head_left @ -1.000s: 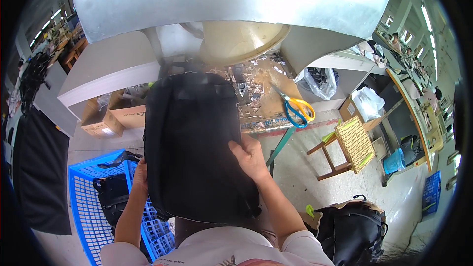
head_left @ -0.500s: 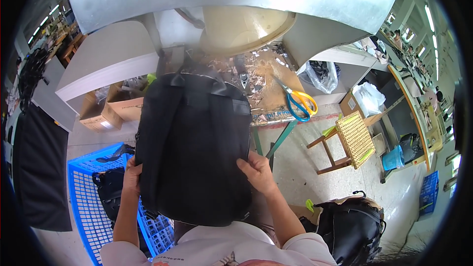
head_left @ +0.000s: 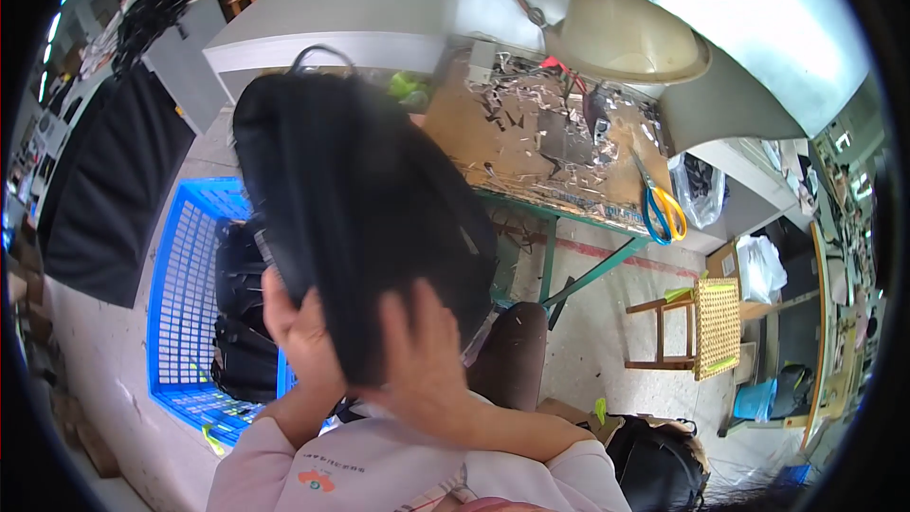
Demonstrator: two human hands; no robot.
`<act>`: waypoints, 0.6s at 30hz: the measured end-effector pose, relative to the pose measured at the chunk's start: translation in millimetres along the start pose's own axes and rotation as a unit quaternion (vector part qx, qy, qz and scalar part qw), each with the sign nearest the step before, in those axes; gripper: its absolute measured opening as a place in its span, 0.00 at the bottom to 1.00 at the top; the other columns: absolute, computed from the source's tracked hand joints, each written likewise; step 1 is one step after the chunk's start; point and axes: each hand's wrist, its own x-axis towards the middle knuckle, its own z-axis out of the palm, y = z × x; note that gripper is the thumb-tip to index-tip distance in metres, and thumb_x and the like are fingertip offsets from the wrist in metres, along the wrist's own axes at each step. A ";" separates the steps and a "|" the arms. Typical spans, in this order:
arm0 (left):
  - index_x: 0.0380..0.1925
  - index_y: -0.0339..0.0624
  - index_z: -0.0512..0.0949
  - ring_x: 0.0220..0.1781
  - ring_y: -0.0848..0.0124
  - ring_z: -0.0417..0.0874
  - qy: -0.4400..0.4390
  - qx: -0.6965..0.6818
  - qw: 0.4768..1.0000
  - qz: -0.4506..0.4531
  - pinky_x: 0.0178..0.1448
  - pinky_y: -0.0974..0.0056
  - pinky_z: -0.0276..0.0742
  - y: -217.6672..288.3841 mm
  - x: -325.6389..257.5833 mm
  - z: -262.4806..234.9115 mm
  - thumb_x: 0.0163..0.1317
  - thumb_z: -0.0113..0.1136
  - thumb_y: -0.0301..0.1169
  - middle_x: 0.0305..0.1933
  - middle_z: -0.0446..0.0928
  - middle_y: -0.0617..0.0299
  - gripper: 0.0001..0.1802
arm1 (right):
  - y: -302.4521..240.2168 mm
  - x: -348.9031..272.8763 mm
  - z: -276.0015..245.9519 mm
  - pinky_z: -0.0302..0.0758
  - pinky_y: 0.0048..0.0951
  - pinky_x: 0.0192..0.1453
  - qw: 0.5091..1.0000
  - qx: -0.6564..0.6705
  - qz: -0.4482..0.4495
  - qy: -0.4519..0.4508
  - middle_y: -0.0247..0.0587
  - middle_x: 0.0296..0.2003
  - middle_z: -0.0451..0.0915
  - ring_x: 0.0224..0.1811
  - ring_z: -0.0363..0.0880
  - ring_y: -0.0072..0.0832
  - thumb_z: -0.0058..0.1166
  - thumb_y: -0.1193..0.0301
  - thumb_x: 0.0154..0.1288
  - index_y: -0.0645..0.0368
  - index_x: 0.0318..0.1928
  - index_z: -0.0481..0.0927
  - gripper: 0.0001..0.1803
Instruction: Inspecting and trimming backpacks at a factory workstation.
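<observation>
A black backpack [head_left: 379,199] is tilted in front of me, with its top loop toward the upper left and its lower end close to my chest. At its lower left edge, my left hand [head_left: 305,337] is closed on the bag. My right hand [head_left: 422,360] lies against the lower front panel, fingers stretched and spread, somewhat blurred by motion. Left of the bag stands a blue plastic crate [head_left: 180,322] with several black bags [head_left: 246,351] inside.
Yellow-and-blue-handled scissors [head_left: 664,213] lie on the scrap-covered worktable [head_left: 531,171], below a lamp shade [head_left: 630,33]. A woven stool [head_left: 716,327] stands at right. Another black backpack [head_left: 659,465] rests on the floor at lower right.
The backpack has swung left and tilted, its top now toward the upper left. My right hand has moved from its right edge onto its front. The view has turned left.
</observation>
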 end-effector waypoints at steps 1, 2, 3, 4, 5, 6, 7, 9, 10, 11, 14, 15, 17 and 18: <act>0.49 0.37 0.65 0.38 0.72 0.75 -0.021 0.019 1.000 0.005 0.43 0.70 0.72 4.5 -2.1 7.3 0.55 0.46 0.24 0.42 0.72 0.58 0.19 | 2.7 -2.6 -1.6 0.59 0.48 0.56 0.995 0.002 0.056 0.081 0.68 0.56 0.51 0.56 0.56 0.57 0.67 0.65 0.32 0.65 0.60 0.49 0.54; 0.50 0.38 0.64 0.39 0.72 0.76 -0.029 -0.061 0.998 -0.004 0.44 0.70 0.72 7.3 -6.3 19.2 0.56 0.48 0.24 0.42 0.72 0.58 0.19 | 3.9 -4.4 -7.2 0.59 0.48 0.56 0.996 0.001 0.047 0.082 0.68 0.56 0.51 0.56 0.56 0.57 0.67 0.65 0.32 0.65 0.60 0.49 0.54; 0.50 0.38 0.63 0.42 0.71 0.75 -0.037 -0.106 0.994 -0.016 0.44 0.68 0.72 11.7 -10.4 28.6 0.56 0.50 0.27 0.44 0.71 0.58 0.20 | 4.5 -8.4 -13.8 0.61 0.45 0.55 0.995 0.017 0.040 0.088 0.66 0.55 0.54 0.54 0.60 0.55 0.65 0.69 0.31 0.65 0.59 0.50 0.52; 0.50 0.38 0.63 0.46 0.70 0.74 -0.048 -0.150 0.987 -0.027 0.44 0.67 0.72 15.6 -11.4 33.9 0.56 0.52 0.30 0.46 0.70 0.57 0.21 | 4.2 -10.7 -20.9 0.64 0.42 0.54 0.994 0.032 0.034 0.097 0.63 0.54 0.57 0.52 0.63 0.53 0.64 0.74 0.31 0.66 0.59 0.52 0.50; 0.50 0.38 0.63 0.46 0.70 0.74 -0.047 -0.149 0.987 -0.024 0.44 0.67 0.72 16.5 -9.6 33.1 0.56 0.52 0.30 0.46 0.70 0.57 0.21 | 2.0 -9.6 -30.7 0.65 0.34 0.55 0.987 0.112 0.101 0.061 0.56 0.51 0.65 0.51 0.68 0.42 0.60 0.78 0.32 0.67 0.58 0.55 0.46; 0.49 0.38 0.63 0.47 0.70 0.71 -0.137 -0.148 0.979 0.026 0.47 0.67 0.69 18.4 -7.2 30.5 0.55 0.54 0.31 0.47 0.68 0.58 0.22 | 11.3 -13.3 -38.2 0.65 0.34 0.55 0.987 0.106 0.097 0.067 0.56 0.51 0.65 0.51 0.68 0.42 0.60 0.78 0.32 0.67 0.58 0.55 0.46; 0.48 0.38 0.63 0.49 0.70 0.69 -0.224 -0.144 0.961 0.076 0.49 0.66 0.67 21.4 -2.3 26.6 0.55 0.56 0.32 0.48 0.65 0.58 0.22 | 28.9 -18.1 -45.4 0.63 0.32 0.56 0.969 0.214 0.084 0.094 0.51 0.50 0.67 0.51 0.69 0.37 0.58 0.79 0.33 0.67 0.58 0.56 0.44; 0.51 0.36 0.61 0.54 0.64 0.64 -0.241 0.046 0.941 0.233 0.57 0.62 0.58 25.4 37.3 15.9 0.49 0.60 0.39 0.51 0.62 0.55 0.32 | 68.7 -21.1 -61.5 0.61 0.28 0.58 0.897 0.426 0.075 0.095 0.43 0.49 0.70 0.52 0.68 0.29 0.55 0.82 0.33 0.68 0.57 0.59 0.42; 0.53 0.34 0.59 0.55 0.61 0.64 -0.096 0.208 0.913 0.337 0.57 0.59 0.58 20.0 66.7 12.8 0.47 0.62 0.39 0.51 0.62 0.52 0.35 | 84.5 -22.7 -68.6 0.60 0.26 0.58 0.844 0.527 0.076 0.069 0.41 0.48 0.71 0.53 0.67 0.26 0.53 0.83 0.33 0.68 0.57 0.59 0.42; 0.55 0.33 0.57 0.56 0.60 0.63 -0.040 0.322 0.867 0.378 0.59 0.59 0.56 17.0 100.0 17.4 0.44 0.63 0.41 0.54 0.61 0.48 0.41 | 100.5 -28.9 -73.2 0.58 0.24 0.58 0.859 0.506 0.057 0.055 0.37 0.49 0.70 0.52 0.67 0.25 0.55 0.81 0.28 0.67 0.57 0.59 0.45; 0.55 0.32 0.59 0.55 0.64 0.67 -0.338 0.192 0.921 0.008 0.58 0.62 0.61 -10.6 182.7 -19.8 0.39 0.67 0.42 0.54 0.66 0.51 0.45 | 110.7 -25.5 -63.9 0.61 0.22 0.55 0.771 0.620 0.131 0.067 0.37 0.44 0.73 0.47 0.70 0.25 0.60 0.72 0.22 0.68 0.57 0.60 0.50; 0.52 0.33 0.63 0.50 0.66 0.70 -0.356 0.137 0.923 -0.045 0.55 0.63 0.65 -29.2 184.3 -17.4 0.39 0.68 0.38 0.49 0.70 0.53 0.40 | 136.6 -32.9 -50.4 0.61 0.22 0.56 0.779 0.609 0.120 0.086 0.41 0.48 0.70 0.49 0.69 0.29 0.59 0.70 0.25 0.66 0.58 0.59 0.49; 0.49 0.35 0.67 0.46 0.68 0.74 -0.374 0.089 0.917 -0.102 0.52 0.65 0.69 -46.3 178.4 -12.5 0.39 0.69 0.35 0.45 0.74 0.56 0.35 | 141.4 -32.9 -46.9 0.57 0.26 0.59 0.725 0.657 0.142 0.150 0.41 0.51 0.67 0.54 0.64 0.30 0.57 0.72 0.27 0.65 0.59 0.58 0.48; 0.46 0.36 0.70 0.41 0.70 0.76 -0.343 0.048 0.930 -0.124 0.49 0.66 0.70 -48.7 174.3 -6.7 0.39 0.68 0.32 0.41 0.75 0.58 0.31 | 142.8 -35.5 -46.7 0.52 0.29 0.62 0.666 0.698 0.161 0.207 0.42 0.54 0.64 0.58 0.60 0.32 0.55 0.74 0.30 0.64 0.60 0.57 0.47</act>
